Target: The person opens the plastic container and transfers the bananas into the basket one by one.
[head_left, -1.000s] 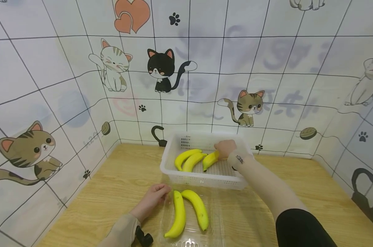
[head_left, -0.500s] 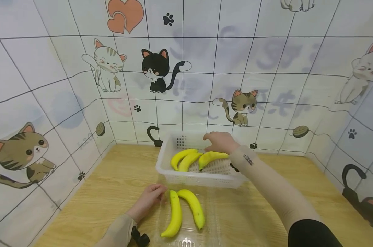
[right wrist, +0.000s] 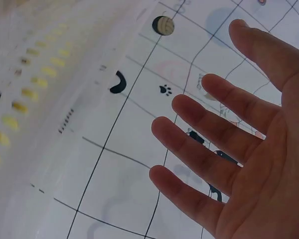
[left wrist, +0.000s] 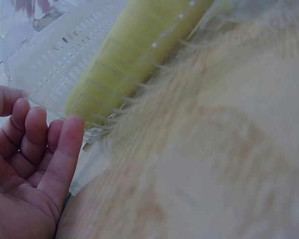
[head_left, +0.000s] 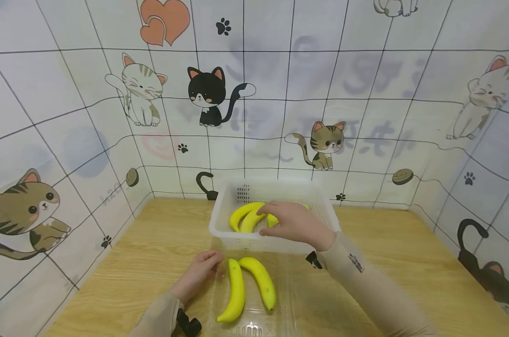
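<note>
My left hand pinches the far left corner of a clear plastic container, its fingers curled against the rim in the left wrist view. Two yellow bananas lie in that container, a left banana and a right banana. Behind it stands a white plastic basket holding more bananas. One of these, a third banana, is largely covered by my right hand. That hand hovers over the basket's front part, fingers spread and holding nothing, as the right wrist view shows.
A wooden table carries everything, with bare wood on either side of the basket. Around its back and sides rises a white sheet with grid lines and printed cats. Dark wrist devices are strapped to both forearms.
My right hand has released a banana, laid in the basket's right half, then lifted and drawn back toward the basket's front. My left hand stays at the container's corner. The view shifts slightly.
</note>
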`<state>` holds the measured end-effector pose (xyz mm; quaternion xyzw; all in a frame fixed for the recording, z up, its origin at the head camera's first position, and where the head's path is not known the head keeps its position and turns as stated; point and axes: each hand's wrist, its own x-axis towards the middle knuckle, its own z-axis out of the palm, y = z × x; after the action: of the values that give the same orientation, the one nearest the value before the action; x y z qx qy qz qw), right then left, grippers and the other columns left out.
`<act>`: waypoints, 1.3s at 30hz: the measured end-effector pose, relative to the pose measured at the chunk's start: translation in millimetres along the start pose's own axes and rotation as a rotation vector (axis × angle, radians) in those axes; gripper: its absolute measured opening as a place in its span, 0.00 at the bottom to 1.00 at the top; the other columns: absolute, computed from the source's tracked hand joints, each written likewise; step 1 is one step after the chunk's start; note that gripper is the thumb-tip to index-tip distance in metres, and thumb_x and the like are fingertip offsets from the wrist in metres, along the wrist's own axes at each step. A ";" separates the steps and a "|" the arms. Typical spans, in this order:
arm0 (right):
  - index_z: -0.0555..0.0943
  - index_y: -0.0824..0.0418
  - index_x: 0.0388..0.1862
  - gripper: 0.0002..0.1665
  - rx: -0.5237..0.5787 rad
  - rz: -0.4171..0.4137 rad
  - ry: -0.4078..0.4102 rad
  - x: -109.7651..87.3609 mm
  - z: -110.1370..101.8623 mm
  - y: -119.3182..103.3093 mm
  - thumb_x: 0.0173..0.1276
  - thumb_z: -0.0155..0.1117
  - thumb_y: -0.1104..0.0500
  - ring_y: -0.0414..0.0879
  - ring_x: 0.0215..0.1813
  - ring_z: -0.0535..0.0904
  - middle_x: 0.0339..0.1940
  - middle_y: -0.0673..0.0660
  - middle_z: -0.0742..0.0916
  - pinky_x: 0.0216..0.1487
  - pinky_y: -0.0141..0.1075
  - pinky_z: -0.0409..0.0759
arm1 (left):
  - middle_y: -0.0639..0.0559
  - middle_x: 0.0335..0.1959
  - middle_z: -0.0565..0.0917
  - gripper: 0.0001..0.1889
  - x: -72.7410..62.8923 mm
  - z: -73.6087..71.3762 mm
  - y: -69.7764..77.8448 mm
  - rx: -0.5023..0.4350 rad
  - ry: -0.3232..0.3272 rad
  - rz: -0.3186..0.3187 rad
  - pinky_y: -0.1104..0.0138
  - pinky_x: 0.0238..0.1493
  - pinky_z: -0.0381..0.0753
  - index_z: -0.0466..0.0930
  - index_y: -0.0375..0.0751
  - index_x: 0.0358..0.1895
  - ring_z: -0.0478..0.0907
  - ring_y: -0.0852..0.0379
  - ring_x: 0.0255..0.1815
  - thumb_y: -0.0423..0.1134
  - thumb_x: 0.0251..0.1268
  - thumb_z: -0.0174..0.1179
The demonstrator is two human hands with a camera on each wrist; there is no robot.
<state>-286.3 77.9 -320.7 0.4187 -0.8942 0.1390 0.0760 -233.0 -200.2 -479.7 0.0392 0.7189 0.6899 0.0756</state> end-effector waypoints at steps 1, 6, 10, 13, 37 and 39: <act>0.80 0.50 0.56 0.26 0.012 -0.006 -0.001 -3.1 3.5 -3.9 0.63 0.66 0.40 0.39 0.46 0.79 0.51 0.45 0.82 0.47 0.37 0.77 | 0.51 0.25 0.73 0.15 0.0 -0.1 0.0 -0.003 0.000 0.001 0.63 0.37 0.80 0.74 0.30 0.32 0.74 0.54 0.33 0.41 0.70 0.56; 0.80 0.50 0.55 0.25 0.070 -0.034 -0.016 -14.5 22.4 -19.3 0.63 0.66 0.41 0.40 0.50 0.79 0.52 0.45 0.83 0.47 0.37 0.77 | 0.51 0.25 0.73 0.14 -0.4 0.3 0.9 0.000 0.001 0.005 0.63 0.37 0.80 0.73 0.31 0.31 0.73 0.55 0.32 0.41 0.70 0.55; 0.80 0.49 0.55 0.24 0.123 -0.034 -0.065 -19.6 34.3 -29.5 0.63 0.68 0.43 0.39 0.47 0.79 0.52 0.45 0.83 0.44 0.36 0.78 | 0.51 0.24 0.73 0.14 -0.1 0.2 0.8 0.001 -0.007 0.007 0.63 0.37 0.79 0.73 0.30 0.32 0.74 0.54 0.32 0.40 0.72 0.53; 0.79 0.49 0.56 0.24 0.128 -0.097 -0.103 -21.6 41.5 -36.6 0.62 0.70 0.46 0.38 0.51 0.78 0.54 0.44 0.82 0.51 0.36 0.76 | 0.52 0.24 0.73 0.15 0.4 0.8 0.7 0.007 -0.009 0.006 0.64 0.36 0.79 0.73 0.30 0.32 0.74 0.55 0.31 0.40 0.72 0.52; 0.77 0.51 0.63 0.33 0.103 -0.029 -0.305 -30.5 67.3 -51.5 0.59 0.72 0.46 0.44 0.61 0.74 0.64 0.52 0.77 0.59 0.37 0.73 | 0.51 0.24 0.73 0.15 -0.3 1.1 1.8 0.003 -0.013 0.009 0.64 0.35 0.79 0.73 0.29 0.33 0.74 0.55 0.32 0.40 0.73 0.52; 0.77 0.50 0.63 0.33 0.108 0.012 -0.318 -30.8 68.4 -51.0 0.58 0.72 0.46 0.44 0.61 0.75 0.65 0.53 0.77 0.58 0.38 0.74 | 0.51 0.24 0.72 0.15 -0.6 1.3 2.5 0.004 -0.008 0.004 0.64 0.35 0.79 0.73 0.29 0.33 0.74 0.55 0.31 0.40 0.73 0.52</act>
<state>-228.7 47.8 -384.0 0.4335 -0.8887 0.1194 -0.0902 -232.3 -199.0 -477.2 0.0436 0.7200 0.6883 0.0768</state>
